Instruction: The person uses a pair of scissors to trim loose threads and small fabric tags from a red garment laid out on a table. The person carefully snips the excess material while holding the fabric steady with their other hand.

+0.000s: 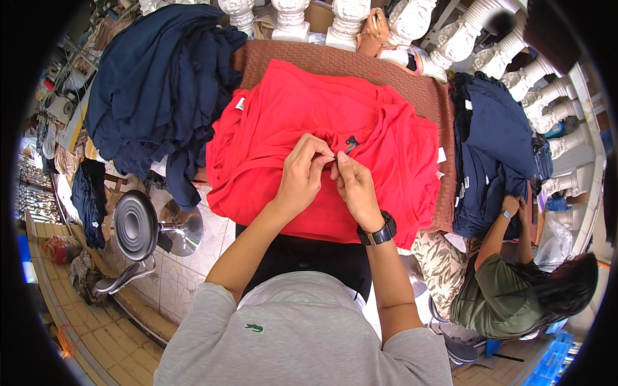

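Note:
A heap of red garments (pixel 270 109) lies in front of me, its soft cloth folded and rumpled. Over its middle, my left hand (pixel 304 170) is closed in a pinch. My right hand (pixel 354 186), with a black watch on its wrist, pinches close beside it, the fingertips almost meeting. Whatever lies between the fingers is too small to make out. Just beyond the right fingertips a small dark piece (pixel 351 143) rests on the red cloth; its kind is unclear. A loose pale thread (pixel 315 121) lies farther up the cloth.
Brown patterned cloth (pixel 254 56) covers the table. Dark blue garments are heaped at left (pixel 161 90) and right (pixel 496 128). A co-worker (pixel 508 289) in a green shirt handles the right heap. White balusters (pixel 347 22) line the far side; a round black stool (pixel 136 225) stands at left.

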Demonstrator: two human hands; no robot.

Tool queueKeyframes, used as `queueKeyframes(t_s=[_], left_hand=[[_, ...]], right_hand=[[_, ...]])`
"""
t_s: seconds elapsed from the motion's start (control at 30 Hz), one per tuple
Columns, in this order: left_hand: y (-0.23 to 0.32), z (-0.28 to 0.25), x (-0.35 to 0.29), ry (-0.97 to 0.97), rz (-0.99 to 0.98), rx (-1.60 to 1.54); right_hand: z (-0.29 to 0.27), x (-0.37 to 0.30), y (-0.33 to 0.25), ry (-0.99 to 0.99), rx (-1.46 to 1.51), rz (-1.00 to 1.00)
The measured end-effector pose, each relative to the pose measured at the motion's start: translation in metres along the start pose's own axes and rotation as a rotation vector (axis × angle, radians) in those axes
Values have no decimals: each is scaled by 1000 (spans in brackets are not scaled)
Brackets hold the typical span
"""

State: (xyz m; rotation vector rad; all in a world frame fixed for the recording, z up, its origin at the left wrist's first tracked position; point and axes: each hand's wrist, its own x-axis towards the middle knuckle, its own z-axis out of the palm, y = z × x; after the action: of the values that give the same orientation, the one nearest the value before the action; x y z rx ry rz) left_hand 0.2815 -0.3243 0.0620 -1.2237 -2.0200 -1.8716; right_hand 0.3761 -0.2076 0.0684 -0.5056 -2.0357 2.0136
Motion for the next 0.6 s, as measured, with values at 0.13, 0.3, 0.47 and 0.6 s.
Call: queueKeyframes(t_s=[0.13,0.3,0.47,0.6], left_hand=[[-6,3,-4,21,-71,-79],[-12,10,-10,134,-351,-416],[-13,9,-11,88,-343,-385],[-14,8,-13,76,-322,-369]], right_hand=[[-3,1,12,-48,28,28],[5,-14,-9,-11,78,118],[13,-19,-6,39,-90,-101],[13,-15,-5,63,-109,-101]])
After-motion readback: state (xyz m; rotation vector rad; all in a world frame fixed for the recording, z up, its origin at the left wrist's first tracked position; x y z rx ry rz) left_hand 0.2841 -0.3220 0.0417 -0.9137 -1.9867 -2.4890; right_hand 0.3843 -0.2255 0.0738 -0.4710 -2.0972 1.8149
